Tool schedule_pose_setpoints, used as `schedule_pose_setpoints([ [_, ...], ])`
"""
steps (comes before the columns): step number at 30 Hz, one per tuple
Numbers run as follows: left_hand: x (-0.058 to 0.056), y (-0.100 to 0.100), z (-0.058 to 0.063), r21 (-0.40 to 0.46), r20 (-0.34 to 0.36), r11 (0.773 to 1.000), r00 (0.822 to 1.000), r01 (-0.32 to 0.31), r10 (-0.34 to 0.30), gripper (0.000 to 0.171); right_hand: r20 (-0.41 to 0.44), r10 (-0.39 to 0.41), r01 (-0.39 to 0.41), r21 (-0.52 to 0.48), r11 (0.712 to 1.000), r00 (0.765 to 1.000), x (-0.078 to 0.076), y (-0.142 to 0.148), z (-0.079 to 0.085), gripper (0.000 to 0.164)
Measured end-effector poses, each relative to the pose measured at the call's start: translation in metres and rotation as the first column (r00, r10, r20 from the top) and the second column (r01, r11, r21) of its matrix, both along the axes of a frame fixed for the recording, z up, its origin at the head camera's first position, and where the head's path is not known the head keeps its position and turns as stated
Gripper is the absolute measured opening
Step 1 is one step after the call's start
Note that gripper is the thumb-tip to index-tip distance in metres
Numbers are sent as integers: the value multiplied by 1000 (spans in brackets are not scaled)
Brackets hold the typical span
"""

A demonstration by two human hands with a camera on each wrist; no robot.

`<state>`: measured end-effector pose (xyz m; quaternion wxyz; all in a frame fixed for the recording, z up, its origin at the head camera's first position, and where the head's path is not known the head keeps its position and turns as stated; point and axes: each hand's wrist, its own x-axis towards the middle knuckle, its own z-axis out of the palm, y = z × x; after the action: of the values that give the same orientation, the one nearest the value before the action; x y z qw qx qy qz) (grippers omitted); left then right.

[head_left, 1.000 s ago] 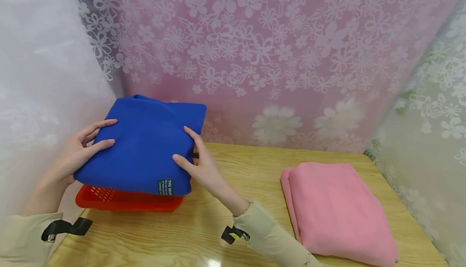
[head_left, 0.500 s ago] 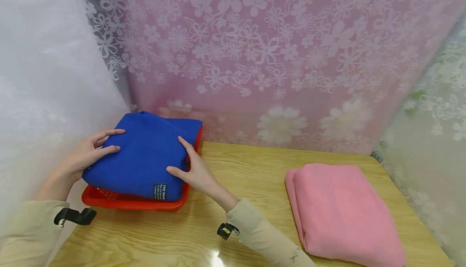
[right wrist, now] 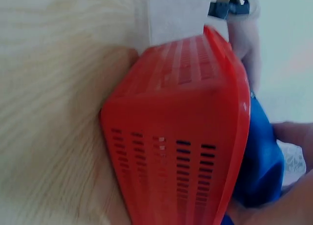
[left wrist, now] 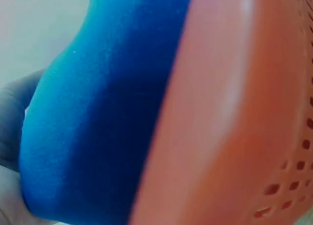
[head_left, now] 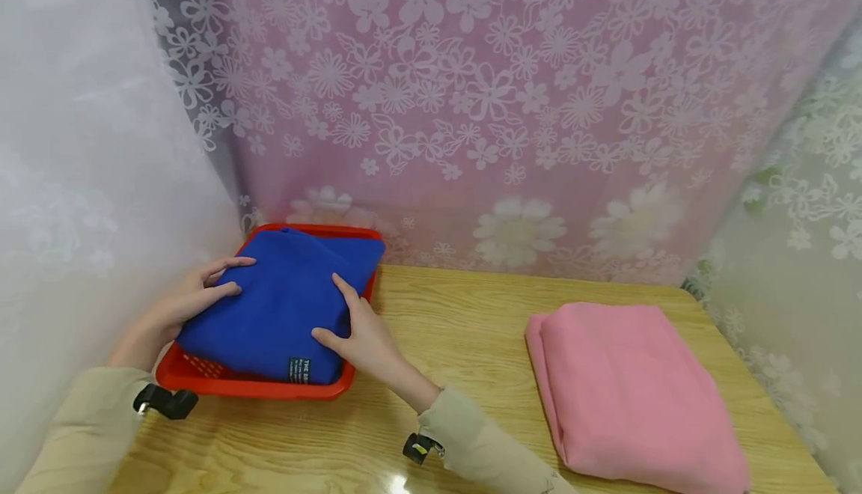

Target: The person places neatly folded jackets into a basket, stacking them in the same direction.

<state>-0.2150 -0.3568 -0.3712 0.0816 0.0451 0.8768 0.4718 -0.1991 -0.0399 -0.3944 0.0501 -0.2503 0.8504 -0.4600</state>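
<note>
A folded blue garment (head_left: 279, 303) with a dark label at its front edge lies inside the red plastic basket (head_left: 252, 388), its back right corner overlapping the rim. My left hand (head_left: 191, 299) grips the left side, thumb and fingers on top. On the right side my right hand (head_left: 367, 340) holds the fabric with thumb and forefinger spread over it. In the left wrist view the blue fabric (left wrist: 102, 112) bulges beside the basket wall (left wrist: 215, 107). The right wrist view has the slotted basket side (right wrist: 166, 151) standing on the table, with blue fabric (right wrist: 261, 161) above its rim.
A folded pink garment (head_left: 633, 397) lies on the right of the wooden table (head_left: 458, 307). A flowered pink curtain (head_left: 438, 120) hangs behind the table, and a pale sheet (head_left: 101, 150) stands close along the left.
Both hands have lowered the blue garment from above the basket down into it, still gripping its two sides. More of the basket's rim shows around it. The pink garment stays put.
</note>
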Motion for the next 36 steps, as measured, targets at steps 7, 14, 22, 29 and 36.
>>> schedule_pose_setpoints([
  [7, -4, 8, -8, 41, -8, 998, 998, 55, -55, 53, 7, -53, 53, 27, 998, 999, 13, 2, 3, 84],
  [14, -4, 11, -8, 23, -7, 1000, 1000, 18, -18, 54, -33, -17, 19, 69, 997, 999, -4, 3, 8, 82],
  [22, -4, 18, -7, -58, -19, 998, 1000, -19, 18, 54, 6, 33, -34, 155, 987, 999, -14, 3, 1, 75],
  [29, -2, 25, -13, -89, -18, 994, 998, -62, 61, 51, -40, 3, 5, 194, 981, 999, -6, 4, -1, 73],
  [36, -2, 28, -17, -120, -96, 992, 995, -45, 34, 47, -375, -37, 154, 288, 945, 926, -6, 12, -3, 72],
])
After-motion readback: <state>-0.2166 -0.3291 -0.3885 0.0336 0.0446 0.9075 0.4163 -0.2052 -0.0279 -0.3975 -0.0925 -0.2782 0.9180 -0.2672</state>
